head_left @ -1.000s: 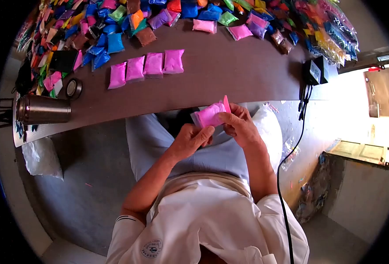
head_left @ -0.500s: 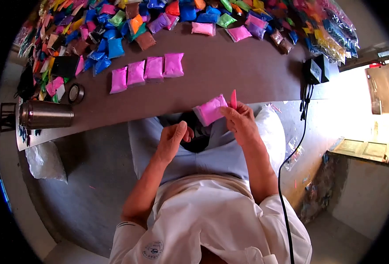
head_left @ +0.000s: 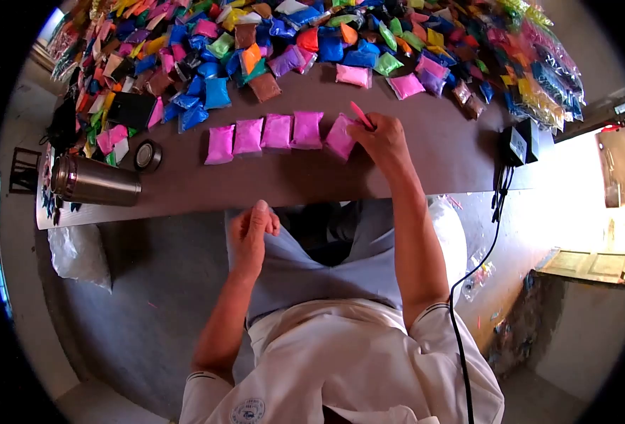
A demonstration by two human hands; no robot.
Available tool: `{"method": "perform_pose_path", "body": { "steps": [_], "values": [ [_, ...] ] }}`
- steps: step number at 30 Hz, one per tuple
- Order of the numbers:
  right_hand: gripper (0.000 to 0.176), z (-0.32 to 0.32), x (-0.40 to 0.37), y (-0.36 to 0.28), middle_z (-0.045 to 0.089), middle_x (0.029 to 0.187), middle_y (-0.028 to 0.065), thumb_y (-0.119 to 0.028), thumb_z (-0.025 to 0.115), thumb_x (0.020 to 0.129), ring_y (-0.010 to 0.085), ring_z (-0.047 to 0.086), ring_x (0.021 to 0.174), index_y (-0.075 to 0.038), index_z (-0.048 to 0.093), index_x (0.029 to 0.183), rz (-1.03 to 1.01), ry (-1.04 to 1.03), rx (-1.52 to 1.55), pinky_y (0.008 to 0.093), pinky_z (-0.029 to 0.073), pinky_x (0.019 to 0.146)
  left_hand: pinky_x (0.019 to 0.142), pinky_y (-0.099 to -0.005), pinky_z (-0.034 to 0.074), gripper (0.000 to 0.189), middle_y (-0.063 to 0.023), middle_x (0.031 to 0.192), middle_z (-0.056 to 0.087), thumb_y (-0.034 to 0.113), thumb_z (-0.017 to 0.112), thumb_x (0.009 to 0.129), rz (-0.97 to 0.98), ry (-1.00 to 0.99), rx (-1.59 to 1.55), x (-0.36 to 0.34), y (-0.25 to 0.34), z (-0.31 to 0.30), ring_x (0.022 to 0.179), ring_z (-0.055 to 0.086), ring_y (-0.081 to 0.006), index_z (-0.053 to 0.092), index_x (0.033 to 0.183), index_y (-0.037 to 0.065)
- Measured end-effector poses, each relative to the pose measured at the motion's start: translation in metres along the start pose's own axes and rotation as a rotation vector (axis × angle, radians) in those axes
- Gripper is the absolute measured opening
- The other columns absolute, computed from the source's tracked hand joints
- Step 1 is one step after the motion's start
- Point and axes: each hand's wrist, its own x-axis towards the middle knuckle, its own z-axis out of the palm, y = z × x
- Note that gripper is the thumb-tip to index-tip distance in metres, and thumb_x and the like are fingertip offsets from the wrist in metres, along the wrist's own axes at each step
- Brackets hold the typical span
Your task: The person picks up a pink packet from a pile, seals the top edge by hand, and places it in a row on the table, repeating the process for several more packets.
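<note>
My right hand (head_left: 383, 141) is over the brown table (head_left: 270, 184), its fingers closed on a pink packet (head_left: 340, 137); a thin pink tool (head_left: 360, 114) also sticks up from this hand. That packet is at the right end of a row of several similar pink packets (head_left: 277, 132), slightly tilted, with a small gap to its neighbour. My left hand (head_left: 254, 233) is just off the table's front edge, above my lap, fingers curled and thumb up. Whether anything small is inside its fingers is hidden.
A metal flask (head_left: 100, 181) and a round lid (head_left: 148, 155) are at the left. Many coloured packets (head_left: 330, 48) cover the table's back. At the right is a black box (head_left: 518, 143) with a cable (head_left: 492, 247) running down past my right arm.
My right hand has moved forward from above my lap to the table, bringing the pink packet to the right end of the row. The view has shifted slightly.
</note>
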Motion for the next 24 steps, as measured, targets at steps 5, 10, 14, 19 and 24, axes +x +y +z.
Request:
{"method": "perform_pose_path", "body": {
  "steps": [5,10,14,19,24],
  "values": [
    [0.028,-0.003,0.006,-0.010,0.058,0.067,0.0184,-0.024,0.068,0.072,0.0277,0.058,0.060,0.001,0.061,0.082,-0.013,0.083,0.003,0.0366,0.045,0.060,0.057,-0.0281,0.036,0.046,-0.0055,0.059,0.048,0.037,0.046,0.094,0.057,0.142,0.009,0.016,0.011,-0.012,0.057,0.045,-0.0130,0.038,0.058,0.010],
    [0.026,-0.003,-0.007,-0.004,0.060,0.071,0.0176,-0.023,0.068,0.073,0.0306,0.059,0.064,-0.001,0.062,0.086,0.032,0.177,-0.042,0.0365,0.046,0.062,0.056,-0.0281,0.036,0.046,-0.0050,0.059,0.049,0.037,0.047,0.094,0.078,0.181,0.033,0.029,0.015,-0.018,0.056,0.045,-0.0130,0.038,0.058,0.010],
    [0.025,0.012,-0.016,0.004,0.064,0.077,0.0137,-0.026,0.068,0.075,0.0295,0.061,0.068,-0.005,0.066,0.088,-0.110,0.210,-0.153,0.0357,0.047,0.063,0.052,-0.0264,0.035,0.043,-0.0038,0.059,0.048,0.032,0.049,0.094,0.073,0.180,0.059,0.042,0.008,-0.016,0.055,0.044,-0.0110,0.041,0.059,0.007],
    [0.021,0.017,-0.014,0.010,0.064,0.084,0.0125,-0.026,0.066,0.078,0.0300,0.063,0.079,-0.008,0.067,0.088,-0.178,0.234,-0.249,0.0366,0.050,0.069,0.046,-0.0308,0.036,0.038,-0.0054,0.053,0.046,0.023,0.053,0.092,0.258,0.239,0.442,0.050,-0.012,-0.008,0.048,0.044,-0.0156,0.047,0.060,0.002],
    [0.017,0.009,-0.016,0.004,0.063,0.079,0.0136,-0.025,0.063,0.077,0.0345,0.061,0.076,-0.009,0.061,0.082,-0.063,0.201,-0.072,0.0430,0.047,0.063,0.047,-0.0378,0.039,0.033,-0.0136,0.055,0.050,0.017,0.055,0.088,0.566,0.304,0.987,0.053,-0.020,0.008,0.048,0.049,-0.0295,0.051,0.060,0.000]
  ]
}}
